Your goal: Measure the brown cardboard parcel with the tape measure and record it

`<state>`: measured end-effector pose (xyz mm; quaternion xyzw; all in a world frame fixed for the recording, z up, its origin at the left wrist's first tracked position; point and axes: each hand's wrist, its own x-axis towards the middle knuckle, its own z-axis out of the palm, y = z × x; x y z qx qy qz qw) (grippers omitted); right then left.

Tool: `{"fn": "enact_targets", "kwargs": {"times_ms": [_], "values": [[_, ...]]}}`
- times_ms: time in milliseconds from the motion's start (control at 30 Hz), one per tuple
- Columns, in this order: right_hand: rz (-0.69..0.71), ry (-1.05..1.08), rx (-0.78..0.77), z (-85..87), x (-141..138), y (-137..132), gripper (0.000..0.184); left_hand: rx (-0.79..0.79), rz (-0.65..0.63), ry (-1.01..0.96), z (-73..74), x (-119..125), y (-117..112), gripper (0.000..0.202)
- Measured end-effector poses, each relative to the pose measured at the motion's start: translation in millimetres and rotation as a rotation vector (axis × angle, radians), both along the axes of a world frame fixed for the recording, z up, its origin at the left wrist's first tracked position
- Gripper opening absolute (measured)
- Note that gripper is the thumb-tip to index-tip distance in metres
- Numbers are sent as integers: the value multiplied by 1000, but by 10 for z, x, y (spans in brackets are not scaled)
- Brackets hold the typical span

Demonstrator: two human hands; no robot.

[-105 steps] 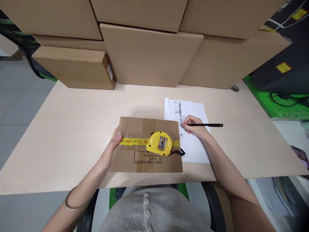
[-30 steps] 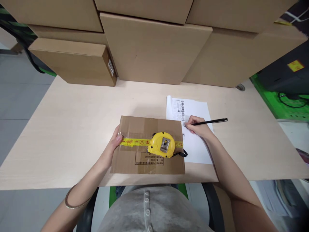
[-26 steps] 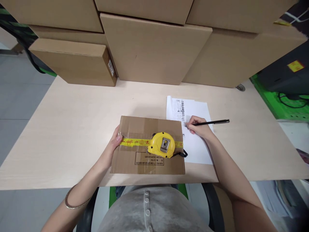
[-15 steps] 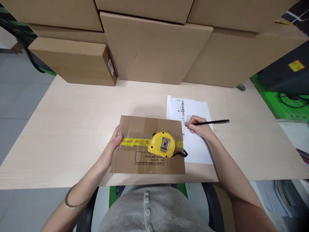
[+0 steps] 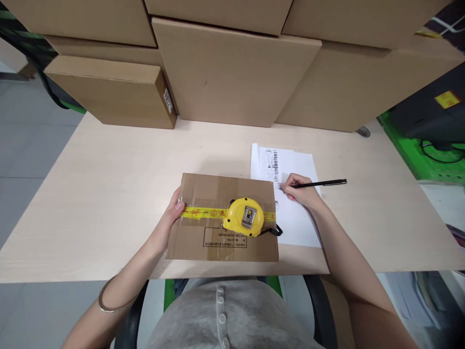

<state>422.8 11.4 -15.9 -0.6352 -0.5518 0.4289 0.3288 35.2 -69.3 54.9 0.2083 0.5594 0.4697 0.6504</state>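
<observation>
A flat cardboard box sealed with yellow tape lies near the front edge of the table. On top of it rests a yellow tape measure. My left hand grips the box's left edge, thumb on top. My right hand is closed on a black pen, its tip on a white sheet of paper with writing near the top, just right of the box.
The light wooden table carries several large cardboard boxes stacked along its far side, one smaller box at the left. Green and black equipment stands to the right. A chair sits under me.
The pen hand has crept slightly up the sheet since the earliest frame. The box, tape measure and left hand stay as they were.
</observation>
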Motion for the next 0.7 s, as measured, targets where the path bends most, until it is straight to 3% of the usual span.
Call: {"fn": "enact_targets", "kwargs": {"times_ms": [433,533,700], "values": [[27,-36,-3,4,-4,12,35,30,-20,83,17,12,9,65],[44,-77,-4,0,-10,23,39,15,-7,91,-1,6,8,61],[88,-228,-38,76,-6,35,47,4,-6,19,38,31,-4,71]]}}
